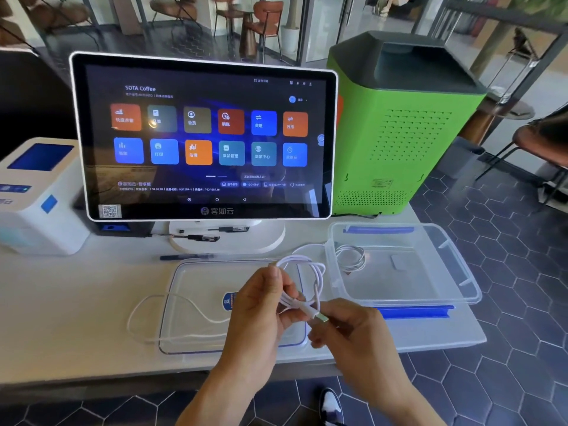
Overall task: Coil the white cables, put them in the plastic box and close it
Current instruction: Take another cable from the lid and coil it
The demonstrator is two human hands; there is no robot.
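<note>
Head view: your left hand (261,305) grips the coiled cable (302,281) above the lid (196,302) | right hand (347,330) pinches its plug | second coil (352,256) lies in the open box (430,290) | loose cable (147,315) partly under lid, end hidden

Location: café service counter. Indicators: point-of-sale touchscreen (204,139) displaying "SOTA Coffee" at the countertop (76,302) rear edge, receipt printer (37,195) at its left, café chairs (264,20) behind glass.
</note>
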